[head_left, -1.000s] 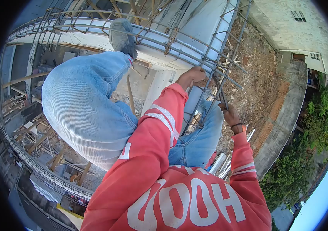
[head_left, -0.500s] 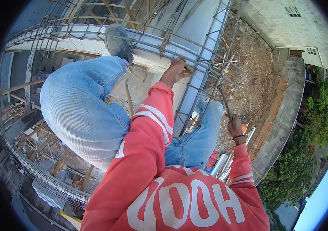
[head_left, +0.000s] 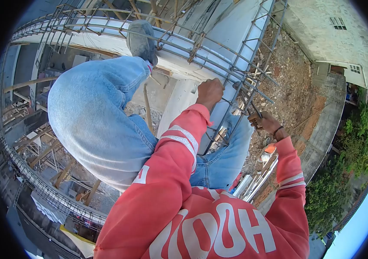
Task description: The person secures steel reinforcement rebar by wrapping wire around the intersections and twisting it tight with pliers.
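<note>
My left hand [head_left: 210, 92] is closed in a fist beside the corner of a rebar cage [head_left: 232, 82], fingertips turned towards the bars. Whatever lies inside those fingers is hidden. On the cage's outer side, my right hand [head_left: 265, 122] grips dark metal pincers [head_left: 250, 101] by their handles. The tool's head reaches in among the crossing bars near my left hand, and its jaws are hard to make out. The cage lies along a pale concrete beam [head_left: 179, 45], and I sit astride its near end with my legs on either side.
My shoe [head_left: 141, 41] rests against the far beam's rebar. Bar ends [head_left: 269, 98] stick out to the right. Rubble ground [head_left: 285, 73] lies far below, beside a block wall [head_left: 328, 108]. Wooden props [head_left: 147, 105] and debris show below left. Pale lengths of material [head_left: 259, 179] lie lower right.
My right hand has moved up towards the cage, bringing the pincers' head in among the bars; the handles now look spread. My left hand has turned into a fist. The view has shifted slightly.
</note>
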